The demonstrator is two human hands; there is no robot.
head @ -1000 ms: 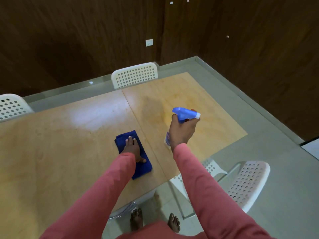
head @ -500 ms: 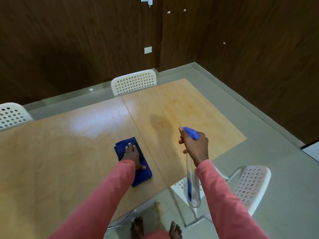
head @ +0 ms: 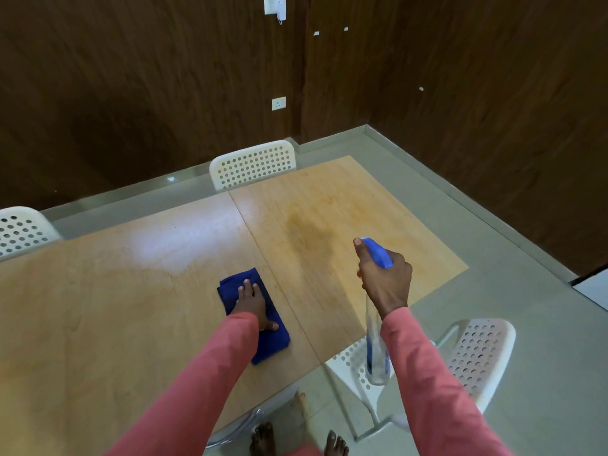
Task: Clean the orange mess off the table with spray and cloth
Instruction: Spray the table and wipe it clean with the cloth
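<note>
— On the wooden table, what is each hand doing?
— Left hand, fingers flat, presses the blue cloth. Right hand, at three o'clock from it, grips the spray bottle.
— Any change?
— Hardly: the bottle still hangs nozzle forward, body down, as half a second ago. The orange mess lies at twelve o'clock from it.

Under our left hand we see a soft, matt blue cloth on the desk, a smooth pale wood veneer with a faint sheen and a dull orange-brown stain just ahead of our right hand. That hand grips a spray bottle of clear, glossy plastic with a blue plastic head. Behind it stands a white perforated plastic chair on metal legs.
</note>
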